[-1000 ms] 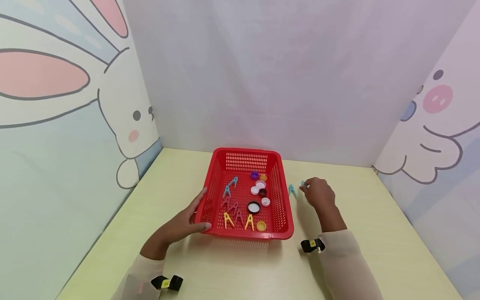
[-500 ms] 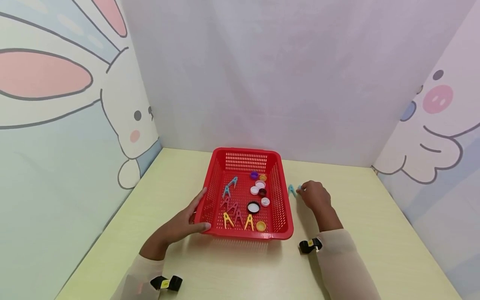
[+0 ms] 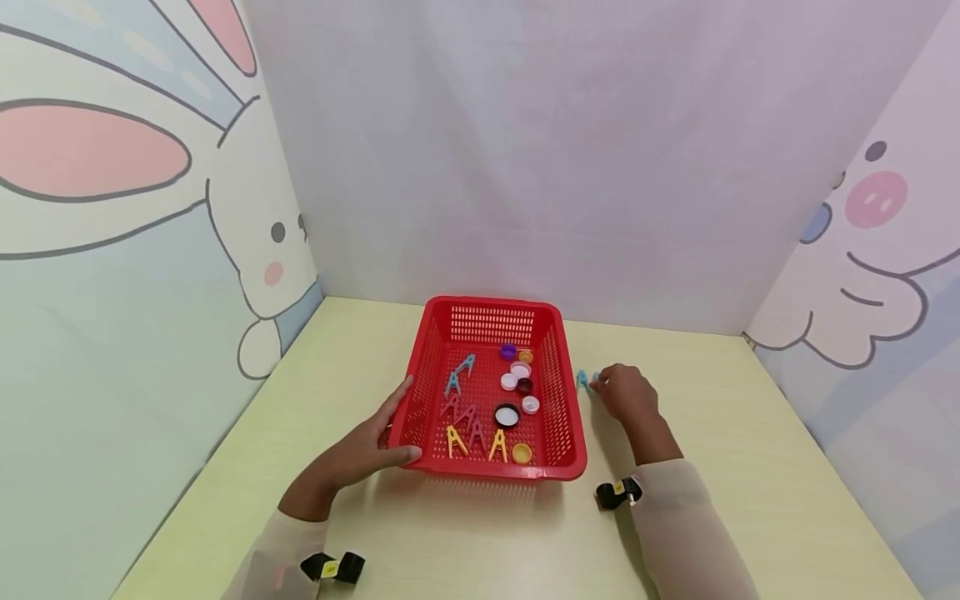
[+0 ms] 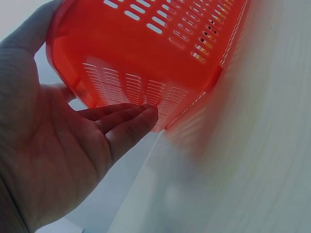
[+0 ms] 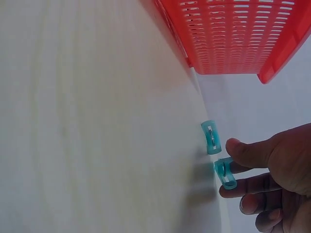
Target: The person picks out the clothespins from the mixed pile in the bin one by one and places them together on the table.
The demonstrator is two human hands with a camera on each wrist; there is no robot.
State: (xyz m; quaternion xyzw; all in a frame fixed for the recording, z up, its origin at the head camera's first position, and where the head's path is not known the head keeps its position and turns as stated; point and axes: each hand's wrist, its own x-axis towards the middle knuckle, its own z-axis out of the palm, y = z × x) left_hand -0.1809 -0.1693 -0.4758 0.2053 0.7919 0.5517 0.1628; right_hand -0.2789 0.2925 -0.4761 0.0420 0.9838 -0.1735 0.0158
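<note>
A red plastic basket (image 3: 487,471) stands on the table, and my left hand (image 3: 363,450) holds its near left corner. In the left wrist view, the thumb lies at the rim and the fingers (image 4: 131,128) lie along the outer wall. Right of the basket, my right hand (image 3: 630,393) pinches a teal clothespin (image 5: 226,174) between thumb and fingers, low over the table. A second teal clothespin (image 3: 583,381) stands just beside it, close to the basket's right wall. The hand partly hides the pinched clothespin in the head view.
Inside the basket, teal clothespins (image 3: 453,383), dark pink clothespins (image 3: 477,433) and yellow clothespins (image 3: 498,446) lie on the left and near side. Several bottle caps, among them a black-rimmed cap (image 3: 507,416), lie on the right. A pale wall (image 3: 525,167) rises behind the table.
My right hand has moved slightly left and nearer with the teal clothespin, bringing it beside the other one. My left hand and the basket have stayed in place.
</note>
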